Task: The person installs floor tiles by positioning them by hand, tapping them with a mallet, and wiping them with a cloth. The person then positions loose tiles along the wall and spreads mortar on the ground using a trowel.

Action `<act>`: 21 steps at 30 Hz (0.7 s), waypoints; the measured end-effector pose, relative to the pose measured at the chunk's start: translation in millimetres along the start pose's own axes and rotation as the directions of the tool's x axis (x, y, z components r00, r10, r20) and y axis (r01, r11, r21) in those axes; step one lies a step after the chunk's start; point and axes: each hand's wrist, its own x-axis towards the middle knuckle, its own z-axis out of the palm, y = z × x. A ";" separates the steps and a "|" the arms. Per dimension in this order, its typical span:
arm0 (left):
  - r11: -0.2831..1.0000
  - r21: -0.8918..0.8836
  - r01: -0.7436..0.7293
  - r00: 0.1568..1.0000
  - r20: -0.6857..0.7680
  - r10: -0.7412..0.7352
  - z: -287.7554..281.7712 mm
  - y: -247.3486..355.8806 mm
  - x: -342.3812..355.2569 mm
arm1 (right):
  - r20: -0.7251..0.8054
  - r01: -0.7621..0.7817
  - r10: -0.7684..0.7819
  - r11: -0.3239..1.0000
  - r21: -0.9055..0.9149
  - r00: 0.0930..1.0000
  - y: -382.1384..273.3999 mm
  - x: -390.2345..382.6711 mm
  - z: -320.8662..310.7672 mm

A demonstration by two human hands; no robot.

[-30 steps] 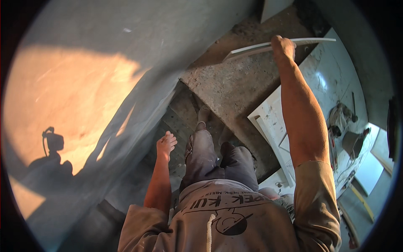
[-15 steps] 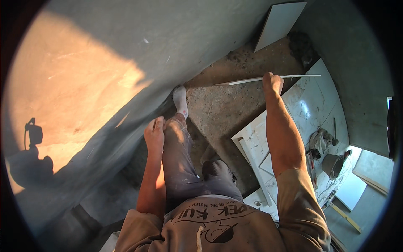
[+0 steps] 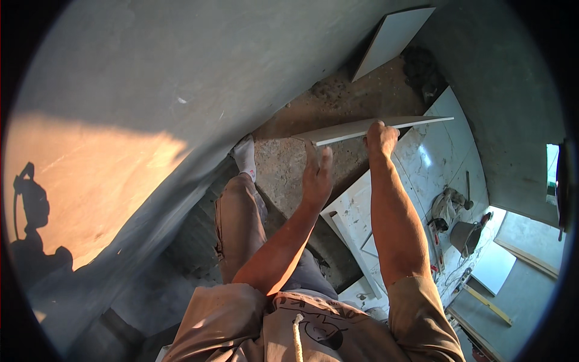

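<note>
And here's the right hand (image 3: 381,139), out in front and closed firmly, fingers wrapped over the near edge of a large pale tile (image 3: 344,131)! The tile is up in the air, tilted so we see it almost edge-on, stretching from above the rough brown floor (image 3: 280,163) across to the white tiled floor (image 3: 416,181) on the right. Over to the left hand (image 3: 318,175): loosely open, a gap between its raised fingers, right up by the tile's near left corner; whether the fingertips are actually touching, I can't tell from here.

Down below, a foot in a pale sock (image 3: 244,157) is close against the grey wall (image 3: 199,54), where warm sunlight throws a dark shadow (image 3: 30,205). Up beyond the hands, a second tile (image 3: 395,42) leans at the wall, with a dark heap (image 3: 422,69) near its lower end. And out on the right, a crowd of gear: a hammer (image 3: 468,196), a crumpled bag (image 3: 446,205), a dark bucket (image 3: 466,237) and, farther down, a long yellow bar (image 3: 488,304) lying at a slant.
</note>
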 end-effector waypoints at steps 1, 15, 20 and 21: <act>0.998 -0.062 -0.005 0.999 0.037 0.007 -5.3 -12.8 4.1 | -0.001 0.005 -0.005 1.000 0.005 1.000 -2.9 1.3 3.3; 0.733 -0.246 0.634 0.770 0.117 -0.627 -6.6 -60.6 55.4 | -0.230 0.207 -0.195 0.978 0.031 0.954 -11.6 -24.5 1.0; 0.776 -0.154 0.611 0.791 0.144 -0.594 -20.3 -74.0 79.8 | -0.223 0.152 -0.117 0.977 0.147 0.968 -15.2 -36.4 -1.4; 0.787 -0.163 0.594 0.802 0.193 -0.565 -29.0 -84.9 90.1 | -0.214 0.169 -0.130 0.970 0.176 0.968 -18.1 -38.4 -0.4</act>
